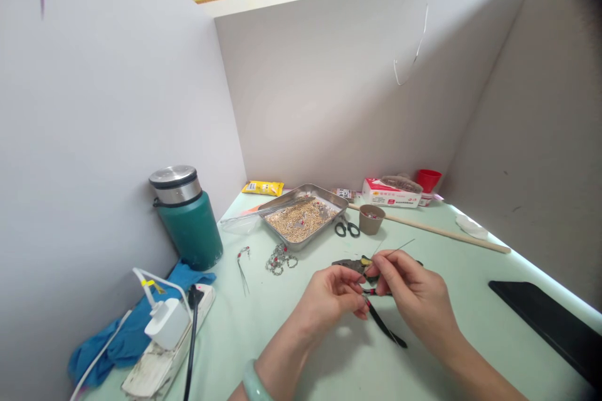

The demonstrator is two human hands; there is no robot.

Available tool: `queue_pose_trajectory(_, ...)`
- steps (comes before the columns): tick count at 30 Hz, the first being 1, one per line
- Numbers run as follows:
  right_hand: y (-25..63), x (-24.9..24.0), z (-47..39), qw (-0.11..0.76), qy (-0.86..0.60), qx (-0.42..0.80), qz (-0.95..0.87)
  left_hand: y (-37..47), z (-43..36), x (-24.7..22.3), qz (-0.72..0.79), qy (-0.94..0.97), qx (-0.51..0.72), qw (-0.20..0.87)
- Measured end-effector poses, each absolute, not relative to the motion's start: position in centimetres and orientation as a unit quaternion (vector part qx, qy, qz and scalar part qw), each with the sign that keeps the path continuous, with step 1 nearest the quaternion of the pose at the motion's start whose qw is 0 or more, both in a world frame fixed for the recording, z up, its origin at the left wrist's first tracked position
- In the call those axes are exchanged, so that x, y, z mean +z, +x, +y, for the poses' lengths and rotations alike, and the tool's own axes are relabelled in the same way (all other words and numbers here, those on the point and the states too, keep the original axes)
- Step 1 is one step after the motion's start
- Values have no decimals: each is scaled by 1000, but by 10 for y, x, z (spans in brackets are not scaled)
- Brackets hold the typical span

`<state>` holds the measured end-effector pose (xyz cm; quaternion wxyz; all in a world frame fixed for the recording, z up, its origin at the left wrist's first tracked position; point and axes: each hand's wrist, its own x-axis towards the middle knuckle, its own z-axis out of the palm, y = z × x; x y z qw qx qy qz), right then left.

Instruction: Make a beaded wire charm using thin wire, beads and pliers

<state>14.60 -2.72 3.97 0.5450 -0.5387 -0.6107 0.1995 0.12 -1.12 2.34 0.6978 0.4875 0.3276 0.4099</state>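
Wire (402,245) apparently in right hand (416,293)

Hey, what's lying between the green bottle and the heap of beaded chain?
A short strand with red beads and thin wire tails lies between the green bottle and the beaded chain, seen in the head view.

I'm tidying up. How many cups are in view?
2: a brown cup right of the tray, a red cup right of the carton. Others may be hidden.
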Motion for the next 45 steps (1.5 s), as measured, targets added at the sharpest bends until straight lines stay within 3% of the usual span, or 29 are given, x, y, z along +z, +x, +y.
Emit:
queue_pose_trajectory(7, 144, 36, -27, 531, -566, 204, -596, 8, -12, 16, 417, 576, 421, 564)
queue_pose_trajectory(12, 145, 35, -28, 512, -582, 161, -611, 4, -8, 18, 382, 499, 396, 670)
queue_pose_trajectory(15, 147, 34, -26, 482, -580, 81, -652, 3, -5, 16, 402, 491, 368, 680)
queue_pose_trajectory(19, 155, 32, -20, 431, -561, -12, -706, 1, -3, 10, 493, 570, 355, 553)
queue_pose_trajectory(21, 161, 34, -17, 406, -558, 39, -723, 0, -4, 8, 513, 624, 346, 478)
queue_pose_trajectory(23, 167, 38, -14, 362, -564, 187, -718, -3, -7, 9, 499, 655, 318, 471)
queue_pose_trajectory(26, 179, 47, -14, 299, -543, 404, -673, -8, -10, 14, 437, 649, 243, 574)
queue_pose_trajectory(29, 188, 57, -16, 272, -501, 492, -658, -12, -12, 19, 376, 632, 183, 653)
queue_pose_trajectory(45, 196, 55, -14, 297, -446, 461, -707, -10, -10, 26, 389, 552, 215, 705)
